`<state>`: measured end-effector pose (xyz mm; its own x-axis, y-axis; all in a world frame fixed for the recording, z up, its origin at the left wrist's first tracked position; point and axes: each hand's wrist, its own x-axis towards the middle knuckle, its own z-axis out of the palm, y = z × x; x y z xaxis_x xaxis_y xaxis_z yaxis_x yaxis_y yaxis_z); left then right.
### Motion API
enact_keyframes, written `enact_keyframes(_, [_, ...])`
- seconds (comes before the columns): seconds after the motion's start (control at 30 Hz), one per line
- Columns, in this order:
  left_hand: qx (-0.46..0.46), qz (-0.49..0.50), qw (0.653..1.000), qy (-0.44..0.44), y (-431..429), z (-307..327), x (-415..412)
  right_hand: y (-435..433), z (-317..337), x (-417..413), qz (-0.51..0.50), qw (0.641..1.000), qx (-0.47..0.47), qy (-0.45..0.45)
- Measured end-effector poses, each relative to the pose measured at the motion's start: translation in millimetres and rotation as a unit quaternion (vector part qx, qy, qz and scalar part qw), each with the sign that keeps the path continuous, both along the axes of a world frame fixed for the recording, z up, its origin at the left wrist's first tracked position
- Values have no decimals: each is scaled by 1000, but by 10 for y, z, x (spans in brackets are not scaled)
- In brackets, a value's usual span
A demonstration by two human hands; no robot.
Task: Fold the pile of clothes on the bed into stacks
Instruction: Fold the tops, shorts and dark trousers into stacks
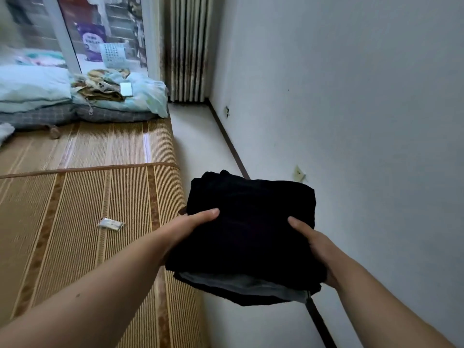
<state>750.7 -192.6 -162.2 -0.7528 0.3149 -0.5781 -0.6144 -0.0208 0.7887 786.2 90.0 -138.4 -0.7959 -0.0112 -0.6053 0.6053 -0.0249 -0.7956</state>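
**Folded bundle carried, not yet set down**

Head view: a folded bundle of black cloth, with a grey layer showing along its near lower edge, is held in the air just off the bed's right edge, over the pale floor beside the white wall. The left hand grips its left side and the right hand its right side. Each thumb presses on top, and the other fingers are hidden underneath. A small silver packet lies on the bed's striped woven straw mat.

The folding of this bundle looks finished, so the step in hand is placing it. The next move calls for keeping the bundle level so its layers don't slip, then lowering it flat. No other stack is in view.
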Motion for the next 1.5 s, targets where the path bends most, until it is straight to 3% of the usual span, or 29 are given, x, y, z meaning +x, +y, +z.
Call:
enact_keyframes(0.37, [21,81,996,-5,314,-78,-1543,331,-263,-2085,91,996,-12,4])
enact_keyframes(0.63, [-34,200,979,-22,100,-122,-2355,17,-446,-3517,209,976,-53,-19])
enact_keyframes(0.87, [-29,309,950,-35,-84,-258,-3031,-428,-523,-4763,311,948,-67,-9])
enact_keyframes(1.2, [-30,392,919,-29,-939,-359,-3846,-1460,-716,-5897,378,923,-65,-16])
enact_keyframes(1.5, [-63,389,917,-70,-2213,-715,-5380,-2591,-1194,-7366,382,922,-42,-50])
